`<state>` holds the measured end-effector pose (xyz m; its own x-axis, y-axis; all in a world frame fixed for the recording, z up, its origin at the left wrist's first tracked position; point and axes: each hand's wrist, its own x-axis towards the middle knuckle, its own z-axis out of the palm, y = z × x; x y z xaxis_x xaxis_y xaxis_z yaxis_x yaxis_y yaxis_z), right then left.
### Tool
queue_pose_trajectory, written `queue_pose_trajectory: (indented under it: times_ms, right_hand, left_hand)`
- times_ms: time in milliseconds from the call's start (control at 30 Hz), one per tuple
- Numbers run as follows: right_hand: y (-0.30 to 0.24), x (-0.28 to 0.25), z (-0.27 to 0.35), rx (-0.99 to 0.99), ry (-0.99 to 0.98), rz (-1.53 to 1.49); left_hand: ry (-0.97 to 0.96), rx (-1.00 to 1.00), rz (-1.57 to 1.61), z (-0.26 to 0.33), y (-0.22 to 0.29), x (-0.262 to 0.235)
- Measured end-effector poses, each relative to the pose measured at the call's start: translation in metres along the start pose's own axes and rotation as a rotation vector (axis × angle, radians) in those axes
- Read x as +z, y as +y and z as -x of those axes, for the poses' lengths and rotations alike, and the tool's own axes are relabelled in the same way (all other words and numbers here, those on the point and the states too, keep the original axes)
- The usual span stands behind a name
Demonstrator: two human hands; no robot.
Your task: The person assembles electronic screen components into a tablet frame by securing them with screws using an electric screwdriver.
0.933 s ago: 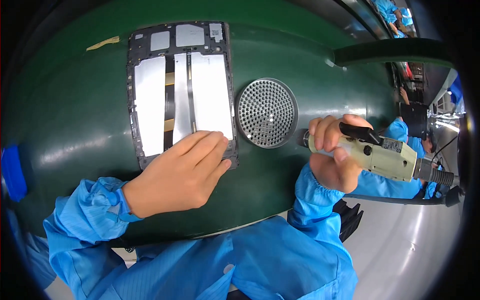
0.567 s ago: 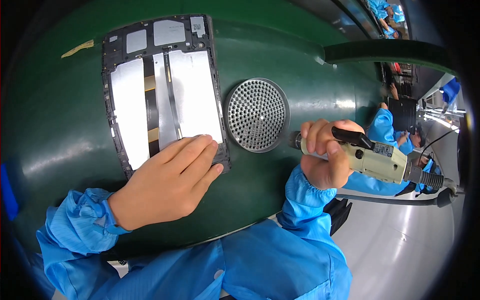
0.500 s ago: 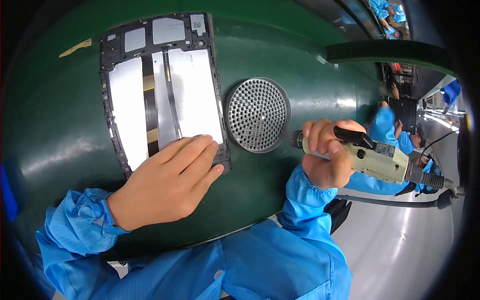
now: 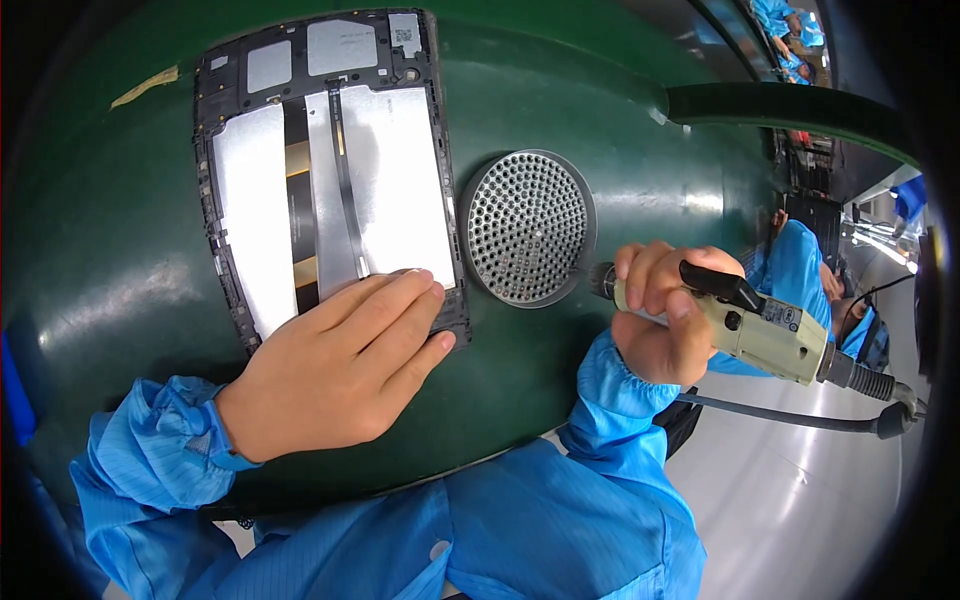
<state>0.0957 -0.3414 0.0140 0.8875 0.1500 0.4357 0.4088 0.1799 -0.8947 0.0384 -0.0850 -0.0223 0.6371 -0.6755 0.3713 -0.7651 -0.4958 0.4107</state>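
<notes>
Right hand (image 4: 668, 318) grips the power driver (image 4: 762, 338) right of the tray (image 4: 590, 225), and left hand (image 4: 345, 370) lies open, seemingly steadying the device (image 4: 392, 190) left of the tray.

Left hand (image 4: 345, 360) pressing flat on the lower end of the black-and-silver panel (image 4: 390, 190); right hand (image 4: 670, 310) gripping the pale power tool (image 4: 765, 340), nose just beside the round, hole-dotted dish (image 4: 591, 226)!

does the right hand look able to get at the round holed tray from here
Likely yes: the right hand grips a pale handheld tool whose nose sits beside the round holed tray, nothing visibly between them, though the hand itself isn't free.
</notes>
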Motion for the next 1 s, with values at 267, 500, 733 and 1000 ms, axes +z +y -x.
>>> queue_pose_trajectory:
  times_ms: [267,500,733,1000]
  right_hand:
    - [0.0008,0.0042,0.0004,-0.02,-0.001,0.018]
    - [0.0006,0.0071,0.0006,-0.043,-0.032,0.03]
    - [0.0003,0.0036,-0.0006,-0.013,-0.03,0.02]
    - [-0.0019,0.0056,0.0021,-0.054,-0.035,0.037]
  left_hand:
    - [0.002,-0.005,-0.023,0.0023,0.0007,-0.0011]
    - [0.005,-0.004,-0.01,0.0021,0.0,-0.0003]
    - [0.02,-0.005,-0.008,0.0015,0.0003,-0.0007]
    - [0.058,-0.002,-0.012,0.0037,0.0026,0.0013]
